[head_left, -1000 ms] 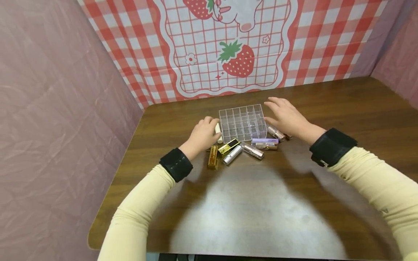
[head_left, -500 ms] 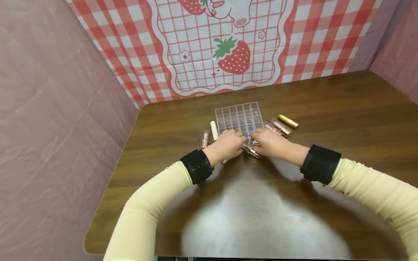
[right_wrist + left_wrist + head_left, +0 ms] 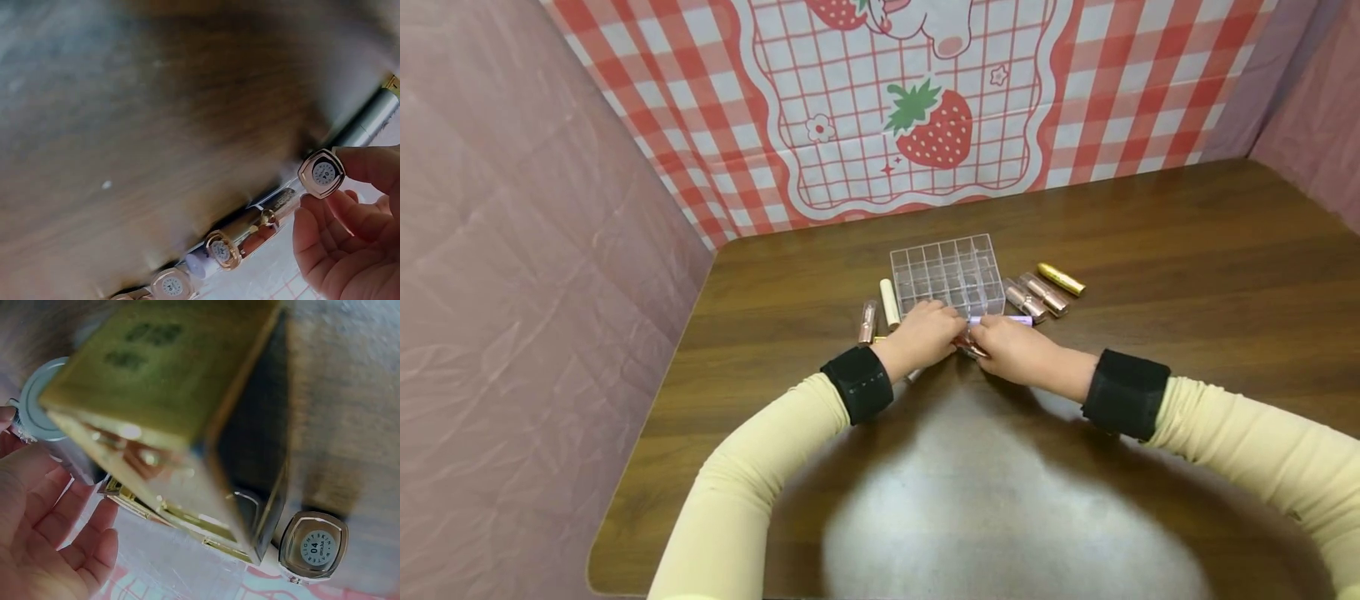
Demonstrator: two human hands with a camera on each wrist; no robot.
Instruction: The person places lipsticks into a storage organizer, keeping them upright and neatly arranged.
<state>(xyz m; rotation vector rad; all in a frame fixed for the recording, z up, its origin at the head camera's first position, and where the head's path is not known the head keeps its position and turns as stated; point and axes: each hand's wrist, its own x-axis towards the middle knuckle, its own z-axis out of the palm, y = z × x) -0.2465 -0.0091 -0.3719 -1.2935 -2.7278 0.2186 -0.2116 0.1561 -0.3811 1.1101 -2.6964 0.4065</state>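
Note:
My right hand (image 3: pixel 1017 348) pinches a rose-gold lipstick tube (image 3: pixel 322 174) between thumb and fingers; its round label faces the right wrist camera. Close against it from the other side, my left hand (image 3: pixel 927 332) has its fingers bent. Whether they grip the lipstick's far end is hidden. In the left wrist view a square gold lipstick (image 3: pixel 144 375) fills the foreground, with a silver tube (image 3: pixel 42 400) beside the left fingers. Just beyond both hands stands a clear compartment organizer (image 3: pixel 946 265). A purple tube (image 3: pixel 1018 320) lies along its front, partly behind the right hand.
Right of the organizer lie two rose-gold lipsticks (image 3: pixel 1034 300) and a gold bullet-shaped tube (image 3: pixel 1061 279). At its left are a cream tube (image 3: pixel 889 303) and another rose-gold lipstick (image 3: pixel 868 322). The brown table (image 3: pixel 760 333) meets a strawberry-print cloth at the back.
Both hands have come together in front of the organizer from its two sides. The right hand has taken hold of a rose-gold lipstick; since half a second ago it has drawn slightly nearer, uncovering the purple tube.

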